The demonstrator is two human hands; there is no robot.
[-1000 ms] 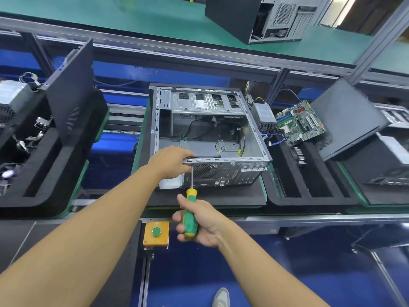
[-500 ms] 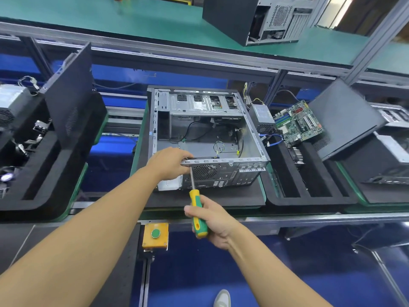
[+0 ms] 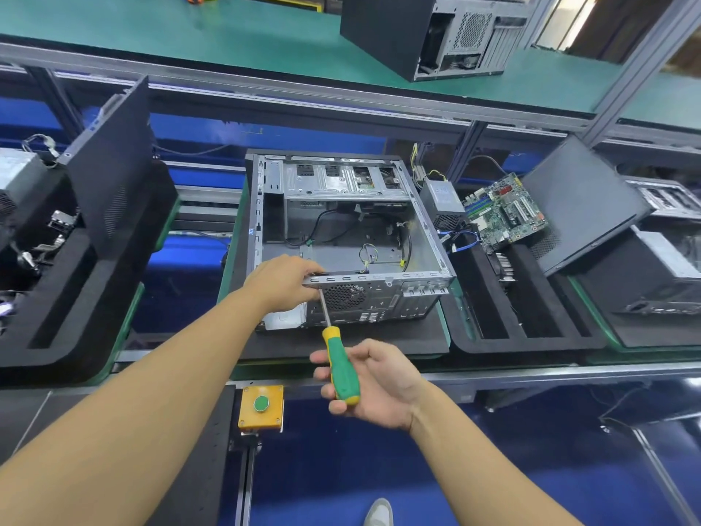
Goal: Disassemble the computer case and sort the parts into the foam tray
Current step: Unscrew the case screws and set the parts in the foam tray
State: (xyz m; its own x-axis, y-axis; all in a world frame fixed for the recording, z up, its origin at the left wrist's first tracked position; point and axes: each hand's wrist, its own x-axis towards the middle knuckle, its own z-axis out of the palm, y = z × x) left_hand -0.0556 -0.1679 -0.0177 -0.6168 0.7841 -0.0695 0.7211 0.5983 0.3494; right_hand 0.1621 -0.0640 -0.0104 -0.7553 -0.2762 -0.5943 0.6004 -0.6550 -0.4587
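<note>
Fingers (image 3: pixel 327 392) of right hand (image 3: pixel 379 381) wrap screwdriver (image 3: pixel 341 370) handle; shaft runs up-left to computer case (image 3: pixel 341 241) rear panel, tip just beside left hand (image 3: pixel 282 284) gripping the rim; foam tray (image 3: pixel 531 345) right of case

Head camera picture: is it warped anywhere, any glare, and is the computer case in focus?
Head view: wide-angle bending bows the shelf rail and stretches the left forearm toward the lower corner; head view, top right: the window is blown out, with soft sheen on the green bench top; head view, centre: the computer case and screwdriver are sharp.
</note>
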